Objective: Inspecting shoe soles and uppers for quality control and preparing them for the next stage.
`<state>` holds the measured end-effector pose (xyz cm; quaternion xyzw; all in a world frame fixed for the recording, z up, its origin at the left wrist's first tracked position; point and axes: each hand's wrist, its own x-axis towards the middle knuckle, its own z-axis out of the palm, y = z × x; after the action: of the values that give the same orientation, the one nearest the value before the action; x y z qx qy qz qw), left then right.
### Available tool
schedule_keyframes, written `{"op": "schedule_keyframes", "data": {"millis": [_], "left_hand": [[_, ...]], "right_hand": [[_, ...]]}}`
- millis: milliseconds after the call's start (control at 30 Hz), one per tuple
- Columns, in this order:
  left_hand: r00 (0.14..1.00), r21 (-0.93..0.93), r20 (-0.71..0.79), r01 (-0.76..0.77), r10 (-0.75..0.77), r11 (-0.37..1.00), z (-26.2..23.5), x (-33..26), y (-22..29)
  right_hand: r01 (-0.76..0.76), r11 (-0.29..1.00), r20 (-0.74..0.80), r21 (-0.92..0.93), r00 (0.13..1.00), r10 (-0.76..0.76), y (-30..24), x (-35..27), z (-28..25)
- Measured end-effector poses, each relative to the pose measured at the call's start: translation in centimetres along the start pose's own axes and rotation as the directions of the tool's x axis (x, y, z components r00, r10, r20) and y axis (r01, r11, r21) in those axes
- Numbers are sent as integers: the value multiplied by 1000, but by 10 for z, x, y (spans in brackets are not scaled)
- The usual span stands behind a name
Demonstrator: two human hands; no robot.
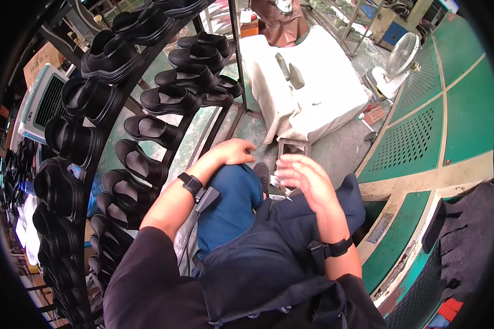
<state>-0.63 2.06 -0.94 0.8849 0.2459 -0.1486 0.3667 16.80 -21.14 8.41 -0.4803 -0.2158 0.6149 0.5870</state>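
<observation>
From afar I see the left hand (235, 152) resting on blue trousers (225, 205), fingers loosely bent; the right hand (308, 180) hovers, fingers open. Black shoes (170, 101) stand leftward.

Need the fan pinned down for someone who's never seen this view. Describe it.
Start with the green panels along the right side, then go to their far end, near the top. There, between them and the broad white cloth, stands a white electric fan. Its round wire grille sets it apart from the boxy, louvred unit at far left.
</observation>
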Motion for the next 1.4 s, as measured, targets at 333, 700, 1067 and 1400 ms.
{"op": "schedule_keyframes", "data": {"millis": [333, 700, 1067, 1400], "left_hand": [[997, 162, 60, 33, -43, 986, 11, 28, -42], [977, -308, 158, 185, -141, 933, -2, 15, -74], [987, -267, 125, 134, -103, 954, 3, 45, -20], [981, -266, 91, 189, -170, 945, 1, 41, -8]], "right_hand": [[343, 668, 478, -661, 878, 22, -177, -52, 39], [205, 720, -541, -663, 534, -650, -205, -454, -261], [-723, 620, -628, -306, -336, -702, -161, -513, -470], [-599, 795, -822, -90, -406, -399, -178, -513, -460]]}}
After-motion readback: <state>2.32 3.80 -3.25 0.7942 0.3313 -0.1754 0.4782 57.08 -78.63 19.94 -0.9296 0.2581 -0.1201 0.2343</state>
